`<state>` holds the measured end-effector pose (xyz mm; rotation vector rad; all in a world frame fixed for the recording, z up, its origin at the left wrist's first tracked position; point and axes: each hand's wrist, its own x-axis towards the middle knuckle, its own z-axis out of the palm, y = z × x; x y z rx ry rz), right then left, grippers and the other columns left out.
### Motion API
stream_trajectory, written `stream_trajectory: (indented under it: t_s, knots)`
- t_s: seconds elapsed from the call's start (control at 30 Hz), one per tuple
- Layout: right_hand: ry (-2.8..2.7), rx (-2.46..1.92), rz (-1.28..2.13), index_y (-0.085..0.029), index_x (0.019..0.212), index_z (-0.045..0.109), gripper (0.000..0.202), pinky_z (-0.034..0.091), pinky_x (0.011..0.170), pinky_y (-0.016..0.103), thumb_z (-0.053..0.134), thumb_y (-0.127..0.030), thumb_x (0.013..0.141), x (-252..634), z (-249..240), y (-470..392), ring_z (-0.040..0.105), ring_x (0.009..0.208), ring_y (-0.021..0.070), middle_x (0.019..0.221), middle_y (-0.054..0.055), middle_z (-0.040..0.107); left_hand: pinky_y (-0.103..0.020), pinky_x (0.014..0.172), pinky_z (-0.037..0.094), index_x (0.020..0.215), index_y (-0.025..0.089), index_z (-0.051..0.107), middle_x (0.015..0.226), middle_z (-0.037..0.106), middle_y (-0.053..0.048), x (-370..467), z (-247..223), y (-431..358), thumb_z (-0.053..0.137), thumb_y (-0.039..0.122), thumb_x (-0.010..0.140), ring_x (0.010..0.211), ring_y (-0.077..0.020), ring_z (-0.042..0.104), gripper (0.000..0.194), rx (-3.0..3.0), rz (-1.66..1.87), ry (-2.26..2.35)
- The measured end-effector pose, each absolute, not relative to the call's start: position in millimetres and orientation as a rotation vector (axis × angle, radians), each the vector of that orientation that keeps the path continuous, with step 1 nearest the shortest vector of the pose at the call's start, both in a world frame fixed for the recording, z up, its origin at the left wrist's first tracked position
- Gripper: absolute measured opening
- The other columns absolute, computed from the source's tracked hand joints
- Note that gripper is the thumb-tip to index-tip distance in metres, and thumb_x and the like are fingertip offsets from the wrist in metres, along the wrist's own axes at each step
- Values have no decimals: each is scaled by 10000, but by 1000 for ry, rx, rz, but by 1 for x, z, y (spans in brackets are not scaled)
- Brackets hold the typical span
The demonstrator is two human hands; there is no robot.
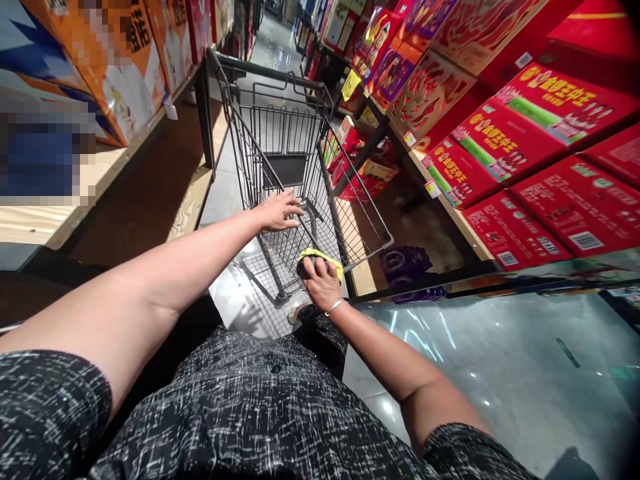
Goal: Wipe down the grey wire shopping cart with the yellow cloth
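So your shopping cart [284, 171] is dead centre in front of you, standing in the aisle between two shelves; its handlebar [270, 72] is at the far side, and the narrower end of the basket points back at you. Your right hand [323, 288] has its fingers curled down over a yellow-green cloth [321, 253], right at the near end of the basket's rim; there's a dark patch [303, 267] by your fingertips too, but I can't tell if it belongs to the cloth or the cart. You've got a pale bracelet [334, 307] on that wrist, btw.

Your left hand [280, 211] is palm down with the fingers loosely spread, nothing gripped; it's over the side rail of the basket, just up from the other hand, though I honestly can't tell if it's touching the wire.

On your right, stacked red boxes [525, 140] sit on a wooden shelf, with some purple packs [405, 263] down low underneath; a yellow tag [351, 85] sticks out further up; on your left, big orange boxes [125, 73] line the other shelf; the floor [475, 347] is shiny grey and throwing back the lights.
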<state>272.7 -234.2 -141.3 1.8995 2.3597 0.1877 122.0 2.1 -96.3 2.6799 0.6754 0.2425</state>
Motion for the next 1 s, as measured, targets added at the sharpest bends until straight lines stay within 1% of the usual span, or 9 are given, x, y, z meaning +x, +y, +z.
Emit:
stream_trajectory:
  t_s: [0.1, 0.2, 0.33, 0.43, 0.53, 0.63, 0.73, 0.83, 1.0]
  knots:
    - [2311, 1817, -14, -203, 1081, 720, 279, 334, 1085, 517, 459, -225, 985, 260, -186, -237, 386, 1298, 296, 1483, 88, 478, -605, 1227, 90, 1290, 292, 635, 1550, 414, -37, 121, -101, -4, 582, 475, 936, 1554, -308, 63, 402, 2628, 283, 722]
    - [2267, 1752, -129, -192, 926, 727, 177, 364, 1081, 457, 550, -185, 937, 254, -220, -240, 454, 1200, 244, 1316, 78, 585, -642, 1212, 92, 1282, 294, 625, 1564, 391, -35, 121, -101, -4, 598, 435, 933, 1555, -311, 56, 378, 2601, 273, 746]
    - [2277, 1708, -144, -211, 839, 732, 158, 392, 1052, 425, 596, -201, 919, 247, -227, -238, 490, 1100, 220, 1106, 56, 646, -681, 1186, 103, 1281, 294, 617, 1585, 364, -47, 121, -99, -2, 599, 427, 925, 1554, -319, 62, 380, 2605, 248, 768]
    - [2320, 1713, -90, -244, 977, 746, 208, 373, 1053, 478, 539, -233, 958, 251, -192, -241, 448, 1180, 254, 1253, 70, 604, -686, 1182, 102, 1277, 302, 617, 1585, 366, -42, 119, -98, -1, 558, 453, 941, 1553, -317, 64, 373, 2607, 223, 791]
    - [2385, 1926, 190, -359, 1243, 665, 330, 327, 1055, 526, 471, -266, 992, 267, -136, -250, 365, 1280, 292, 1446, 57, 497, -703, 1175, 107, 1299, 271, 601, 1573, 377, -75, 121, -97, -6, 531, 453, 953, 1550, -335, 62, 397, 2635, 224, 852]
    - [2355, 2218, 456, -433, 1322, 605, 418, 311, 1049, 538, 502, -236, 968, 287, -100, -261, 359, 1280, 303, 1463, 48, 483, -723, 1170, 35, 1303, 232, 612, 1542, 416, -107, 128, -94, -23, 518, 437, 959, 1542, -381, 57, 412, 2682, 228, 891]
    - [2414, 2226, 387, -444, 1227, 670, 377, 323, 1068, 516, 524, -227, 955, 296, -110, -271, 394, 1250, 283, 1384, 30, 540, -682, 1191, -40, 1269, 254, 637, 1438, 543, -72, 136, -93, -48, 467, 385, 983, 1526, -339, 183, 358, 2739, 241, 642]
    - [2465, 2159, 301, -463, 1122, 715, 326, 283, 1123, 524, 504, -259, 980, 292, -137, -275, 399, 1262, 268, 1331, -7, 582, -628, 1222, -17, 1229, 273, 651, 1304, 646, -42, 138, -96, -67, 429, 344, 997, 1469, -275, 339, 329, 2725, 250, 359]
    - [2521, 2123, 248, -459, 1113, 723, 307, 289, 1141, 529, 504, -288, 982, 292, -130, -271, 404, 1279, 264, 1320, 2, 595, -597, 1236, 37, 1109, 229, 698, 1171, 669, -65, 133, -102, -71, 399, 441, 1005, 1331, -269, 488, 382, 2686, 333, 410]
